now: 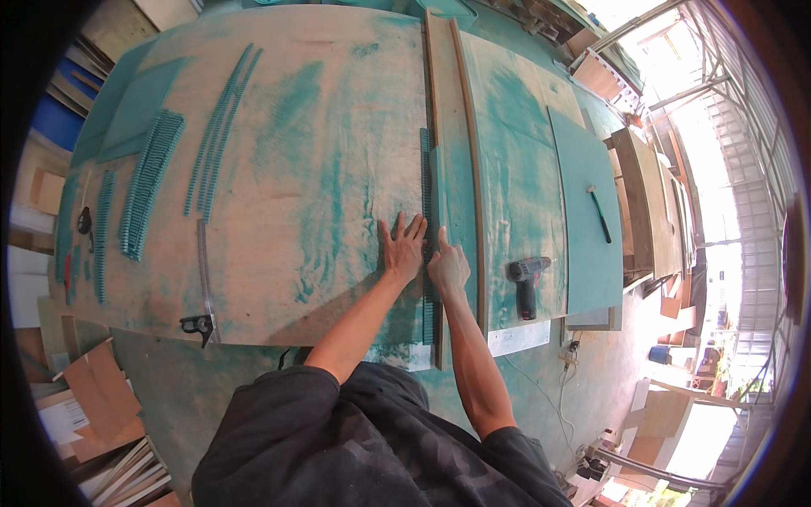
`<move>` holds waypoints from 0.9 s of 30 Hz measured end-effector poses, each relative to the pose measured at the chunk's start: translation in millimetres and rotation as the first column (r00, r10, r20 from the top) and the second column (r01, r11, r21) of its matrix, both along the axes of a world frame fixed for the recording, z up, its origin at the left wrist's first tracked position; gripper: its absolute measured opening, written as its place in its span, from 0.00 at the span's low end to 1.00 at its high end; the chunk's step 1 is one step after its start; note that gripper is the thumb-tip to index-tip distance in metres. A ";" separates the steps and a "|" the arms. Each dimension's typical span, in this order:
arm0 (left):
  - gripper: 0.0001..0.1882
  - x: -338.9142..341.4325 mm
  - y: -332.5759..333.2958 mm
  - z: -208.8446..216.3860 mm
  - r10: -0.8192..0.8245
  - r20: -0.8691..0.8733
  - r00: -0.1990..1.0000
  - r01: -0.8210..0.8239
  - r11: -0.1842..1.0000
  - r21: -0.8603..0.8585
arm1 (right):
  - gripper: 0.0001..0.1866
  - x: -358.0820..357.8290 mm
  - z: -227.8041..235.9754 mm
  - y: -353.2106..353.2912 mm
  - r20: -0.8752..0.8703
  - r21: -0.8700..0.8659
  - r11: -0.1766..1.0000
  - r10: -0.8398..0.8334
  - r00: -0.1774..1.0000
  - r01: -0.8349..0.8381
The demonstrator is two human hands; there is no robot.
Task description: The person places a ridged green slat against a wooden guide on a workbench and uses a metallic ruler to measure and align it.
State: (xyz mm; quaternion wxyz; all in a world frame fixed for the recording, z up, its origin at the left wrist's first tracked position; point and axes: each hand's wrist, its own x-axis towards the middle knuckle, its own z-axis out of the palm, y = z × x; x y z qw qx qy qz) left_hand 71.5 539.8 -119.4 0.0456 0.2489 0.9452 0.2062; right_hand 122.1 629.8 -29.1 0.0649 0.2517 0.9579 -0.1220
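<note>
A narrow toothed teal strip point(427, 182) lies lengthwise on the dust-covered worktable, against a long wooden batten. My left hand point(403, 247) rests flat with fingers spread on the board just left of it, fingertips by its edge. On the right, my right hand point(449, 266) presses down over the strip. Its index finger points forward and the thumb stands apart, while the other fingers are partly hidden. Neither hand grips anything that I can see. Beside the toothed strip runs a smooth teal strip point(437, 190).
Two long wooden battens point(470, 118) cross the table. To their right lie a cordless drill point(527, 283) and a hammer point(600, 213). Bundled toothed strips point(152, 186), loose strips point(221, 139) and a combination square point(203, 283) lie left. Cardboard sheets point(101, 397) lean below left.
</note>
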 end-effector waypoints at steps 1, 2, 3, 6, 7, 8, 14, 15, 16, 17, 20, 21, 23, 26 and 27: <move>0.29 0.0 -1.2 0.1 0.011 -0.001 1.000 -0.011 1.000 0.004 | 0.38 8.4 0.1 -2.6 0.015 0.003 1.000 0.000 1.000 -0.001; 0.29 0.0 -1.2 -1.3 0.026 -0.001 1.000 -0.026 1.000 0.014 | 0.38 15.3 1.4 -3.4 0.031 0.011 1.000 0.004 1.000 -0.004; 0.29 0.5 -0.2 -3.3 0.042 0.004 0.999 -0.042 0.999 0.026 | 0.37 21.6 2.0 -5.4 0.037 0.009 1.000 -0.004 0.999 0.003; 0.28 3.5 1.4 -9.1 0.067 -0.047 0.997 -0.063 0.994 0.088 | 0.37 33.2 0.1 -8.8 0.043 0.004 1.000 -0.024 0.999 0.024; 0.28 4.5 3.4 -10.3 0.067 -0.038 0.997 -0.063 0.993 0.104 | 0.37 33.2 -0.6 -7.2 0.033 0.005 1.000 -0.023 0.999 0.022; 0.28 2.5 3.6 -10.2 0.067 -0.033 0.997 -0.063 0.991 0.115 | 0.37 31.6 -0.9 -7.4 0.020 0.003 1.000 -0.020 1.000 0.020; 0.29 -11.1 5.5 2.0 0.071 0.016 0.997 -0.072 0.996 0.051 | 0.37 18.9 -5.2 -4.8 0.009 0.020 1.000 -0.017 1.000 0.017; 0.29 -12.1 5.0 3.2 0.070 0.020 0.997 -0.070 0.997 0.043 | 0.37 18.1 -6.7 -3.7 0.005 0.018 1.000 -0.015 1.000 0.015; 0.30 -12.5 5.7 4.8 0.071 0.016 0.997 -0.071 0.997 0.025 | 0.37 17.6 -7.9 -2.0 0.001 0.017 1.000 -0.013 1.000 0.013; 0.30 -14.5 5.7 3.6 0.076 0.008 0.997 -0.076 0.997 0.005 | 0.37 15.1 -6.5 -3.8 -0.007 0.014 1.000 -0.007 1.000 0.007; 0.33 -10.8 2.3 1.9 0.087 -0.011 0.996 -0.088 0.995 -0.036 | 0.38 10.5 -3.1 -5.4 0.015 0.014 1.000 0.005 1.000 -0.005; 0.33 -4.4 0.8 3.0 0.085 -0.014 0.996 -0.086 0.995 -0.047 | 0.37 11.6 -3.3 -5.0 0.015 0.014 1.000 0.004 1.000 -0.004; 0.33 22.9 -3.9 13.3 -0.027 0.098 0.995 0.030 0.999 -0.033 | 0.37 16.8 -5.7 0.0 0.015 0.016 1.000 -0.018 1.000 0.018; 0.33 45.0 -10.3 1.1 -0.046 0.067 0.997 0.047 0.999 -0.013 | 0.36 11.5 7.1 -7.7 0.026 0.005 0.999 -0.033 0.999 0.033; 0.33 47.7 -9.7 -2.5 -0.028 0.028 0.999 0.028 1.000 -0.005 | 0.36 8.8 9.4 -8.0 0.032 0.011 1.000 -0.030 0.999 0.029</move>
